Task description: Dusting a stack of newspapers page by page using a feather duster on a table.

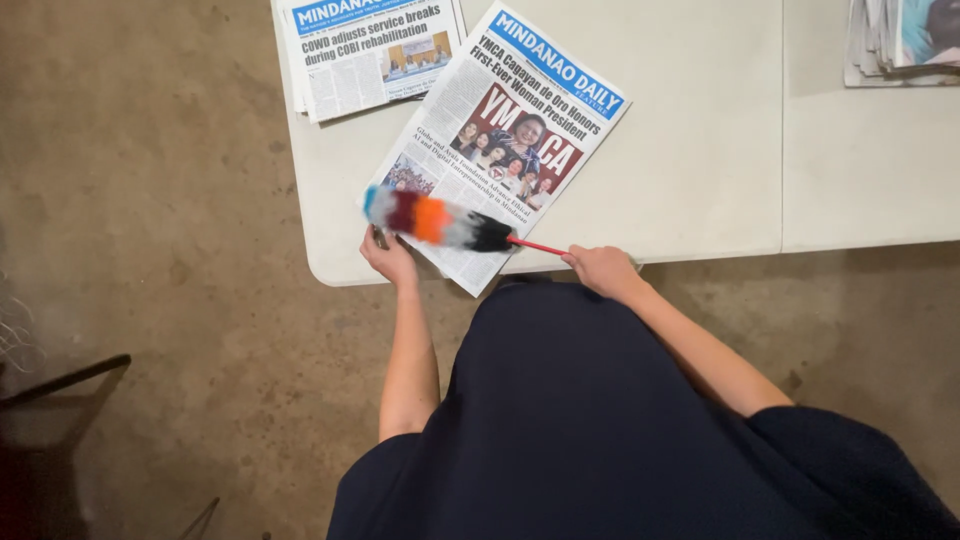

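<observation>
A person stands at the edge of a white counter (700,180) and looks down at it. The right hand (600,268) is closed around the thin red handle of a duster (440,221). The duster has a fluffy head with many colours: blue, dark red, orange, white and black. The fluffy head lies across the lower part of a newspaper (500,140), and the red handle runs from it back to the right hand at the counter's near edge.

The newspaper lies flat on the counter and is turned at a slant. Its front page has a blue strip on top and a big red picture with people in it. Its bottom corner sticks out a little past the edge of the counter.

The left hand (390,258) is at the newspaper's lower left edge, right by the counter's rim. Its fingers are curled and seem to pinch the paper's edge, but the duster's head hides part of it, so I cannot tell for sure how it holds on.

A second newspaper (370,55) lies at the top, just beside the first one. A stack of papers (900,40) sits far off in the top right corner. Below the counter is a brown concrete floor (150,250). The person wears dark blue clothes.
</observation>
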